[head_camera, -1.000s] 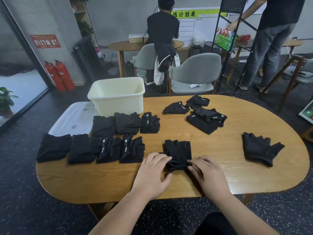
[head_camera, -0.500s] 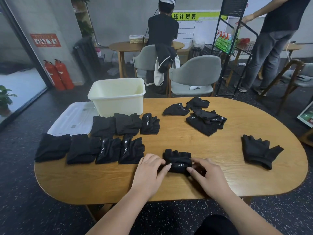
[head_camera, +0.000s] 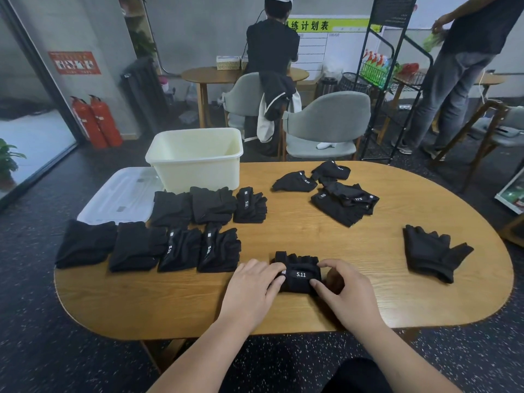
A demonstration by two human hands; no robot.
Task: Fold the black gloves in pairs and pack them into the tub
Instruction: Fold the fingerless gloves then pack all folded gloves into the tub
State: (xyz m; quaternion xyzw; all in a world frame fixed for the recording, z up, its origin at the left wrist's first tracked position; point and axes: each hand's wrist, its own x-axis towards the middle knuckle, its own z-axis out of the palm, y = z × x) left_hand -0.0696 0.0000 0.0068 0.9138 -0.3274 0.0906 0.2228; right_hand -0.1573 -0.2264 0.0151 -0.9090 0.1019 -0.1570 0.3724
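Just now the flat pair (head_camera: 300, 275) had become a tight bundle between the hands, left hand (head_camera: 252, 290) pressing it with straight fingers, right hand (head_camera: 344, 293) pinching its end. The fold looked done, and the tub (head_camera: 195, 165) waited well beyond both hands.

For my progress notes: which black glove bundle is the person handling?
The folded bundle nearest the table's front edge, its "5.11" label upright: the left hand presses one end, the right hand pinches the other.
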